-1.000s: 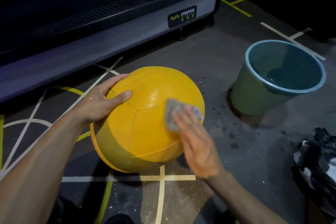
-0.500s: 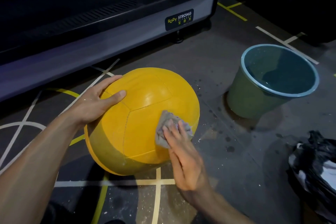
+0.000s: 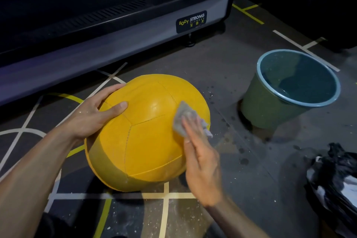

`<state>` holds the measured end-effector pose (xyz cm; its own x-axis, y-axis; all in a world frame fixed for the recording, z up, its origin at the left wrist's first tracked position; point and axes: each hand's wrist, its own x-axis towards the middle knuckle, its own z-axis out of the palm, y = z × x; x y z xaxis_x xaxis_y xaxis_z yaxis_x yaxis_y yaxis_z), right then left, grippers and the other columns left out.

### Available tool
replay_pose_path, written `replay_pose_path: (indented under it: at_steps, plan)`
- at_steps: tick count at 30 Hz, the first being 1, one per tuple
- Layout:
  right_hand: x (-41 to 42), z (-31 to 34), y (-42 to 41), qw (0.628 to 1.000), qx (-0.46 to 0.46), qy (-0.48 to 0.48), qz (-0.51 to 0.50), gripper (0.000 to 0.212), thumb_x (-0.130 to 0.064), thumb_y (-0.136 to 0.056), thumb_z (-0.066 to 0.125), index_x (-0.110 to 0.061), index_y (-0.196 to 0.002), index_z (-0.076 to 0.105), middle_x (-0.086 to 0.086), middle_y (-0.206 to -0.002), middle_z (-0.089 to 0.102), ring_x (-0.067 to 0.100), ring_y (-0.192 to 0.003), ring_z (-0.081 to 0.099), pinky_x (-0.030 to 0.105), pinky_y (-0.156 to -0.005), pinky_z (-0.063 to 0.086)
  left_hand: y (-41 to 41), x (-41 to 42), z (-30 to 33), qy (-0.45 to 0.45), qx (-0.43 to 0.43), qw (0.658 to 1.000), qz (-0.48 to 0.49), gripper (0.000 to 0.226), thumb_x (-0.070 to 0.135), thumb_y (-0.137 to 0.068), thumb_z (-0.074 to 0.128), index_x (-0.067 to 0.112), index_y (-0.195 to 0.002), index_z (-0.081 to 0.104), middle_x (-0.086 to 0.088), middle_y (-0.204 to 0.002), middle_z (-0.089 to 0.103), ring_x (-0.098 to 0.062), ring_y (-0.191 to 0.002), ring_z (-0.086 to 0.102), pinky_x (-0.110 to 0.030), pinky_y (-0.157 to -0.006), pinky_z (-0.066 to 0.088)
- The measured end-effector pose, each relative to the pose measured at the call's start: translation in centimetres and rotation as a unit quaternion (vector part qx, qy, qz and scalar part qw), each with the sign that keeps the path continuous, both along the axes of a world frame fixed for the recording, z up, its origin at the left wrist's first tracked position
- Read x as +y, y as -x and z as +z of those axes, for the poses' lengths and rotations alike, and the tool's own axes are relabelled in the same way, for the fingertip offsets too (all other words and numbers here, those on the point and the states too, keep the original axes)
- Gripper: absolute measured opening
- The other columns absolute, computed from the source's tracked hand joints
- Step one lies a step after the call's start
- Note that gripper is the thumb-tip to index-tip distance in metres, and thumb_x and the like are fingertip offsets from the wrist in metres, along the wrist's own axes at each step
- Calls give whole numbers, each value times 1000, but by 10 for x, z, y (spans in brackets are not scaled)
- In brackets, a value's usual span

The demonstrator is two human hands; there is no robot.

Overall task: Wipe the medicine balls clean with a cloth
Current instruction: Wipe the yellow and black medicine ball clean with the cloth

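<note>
Your yellow medicine ball (image 3: 143,137) looks like smooth leather-like panels with stitched seams, catching a soft sheen near the top. The cloth (image 3: 181,120) under your right hand (image 3: 201,160) is a thin, crumpled grey fabric. The bucket (image 3: 270,110) looks like smooth plastic, matt green with a blue rim. The floor (image 3: 222,67) is dark, matt and speckled. The bag (image 3: 336,183) is glossy, crinkled black plastic.
</note>
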<state>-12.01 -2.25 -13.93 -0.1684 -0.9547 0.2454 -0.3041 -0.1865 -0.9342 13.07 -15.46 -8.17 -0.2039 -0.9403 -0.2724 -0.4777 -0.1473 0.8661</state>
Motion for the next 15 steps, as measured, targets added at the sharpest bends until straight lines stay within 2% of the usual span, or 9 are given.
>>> replay_pose_path:
  at_steps: [1, 3, 5, 7, 8, 11, 13, 15]
  plan:
    - [0, -2, -2, 999, 19, 20, 24, 46, -7, -108, 43, -19, -152, 44, -8, -161, 39, 14, -152, 30, 24, -122, 29, -1, 4, 0, -3, 3, 1000, 0, 62, 60, -80, 70, 62, -138, 47, 26, -129, 50, -10, -113, 55, -34, -78, 49]
    - [-10, -5, 7, 1000, -8, 5, 24, 46, -6, -108, 43, -20, -153, 44, -9, -162, 38, 8, -153, 27, 25, -124, 23, -2, 15, 1, 0, -17, 1000, -5, 70, 75, -74, 73, 65, -136, 45, 26, -133, 47, -8, -115, 52, -37, -81, 50]
    - [-22, 0, 21, 998, -54, -44, -8, 45, -12, -110, 43, -27, -153, 43, -18, -159, 40, -4, -147, 32, 17, -120, 27, -3, 27, -2, 16, -37, 999, -7, 81, 79, -63, 68, 66, -138, 42, 23, -140, 44, -8, -120, 50, -42, -90, 51]
    - [-26, 1, 32, 994, -65, -79, -33, 44, -18, -110, 43, -33, -151, 44, -23, -153, 44, -14, -139, 37, 7, -113, 29, -2, 42, -4, 34, -35, 999, -1, 81, 77, -63, 67, 65, -139, 42, 30, -139, 42, -3, -123, 48, -42, -95, 49]
    - [-26, 0, 36, 993, -67, -89, -37, 44, -19, -110, 43, -34, -151, 44, -23, -151, 46, -15, -137, 38, 7, -112, 30, -2, 50, -5, 46, -38, 998, -1, 80, 77, -65, 66, 64, -139, 42, 34, -139, 41, -4, -126, 46, -45, -99, 48]
    - [-23, -15, 53, 986, -93, -131, -44, 43, -22, -110, 41, -30, -152, 47, -17, -150, 52, -5, -138, 45, 21, -115, 37, -4, 75, -8, 79, -71, 994, -5, 82, 78, -69, 64, 62, -144, 37, 38, -145, 34, -17, -138, 38, -61, -108, 40]
    - [-21, -26, 64, 973, -126, -180, -76, 40, -20, -111, 41, -32, -148, 53, -16, -144, 58, -3, -130, 52, 23, -109, 41, -6, 94, -10, 88, -78, 993, -1, 85, 79, -67, 64, 62, -145, 35, 40, -147, 31, -15, -140, 33, -61, -109, 38]
    - [-17, -37, 71, 938, -200, -256, -119, 37, -17, -110, 43, -35, -139, 57, -9, -128, 67, 1, -113, 61, 24, -95, 48, -10, 112, -10, 79, -71, 994, 0, 92, 80, -61, 70, 60, -145, 36, 39, -149, 32, -11, -141, 33, -58, -108, 39]
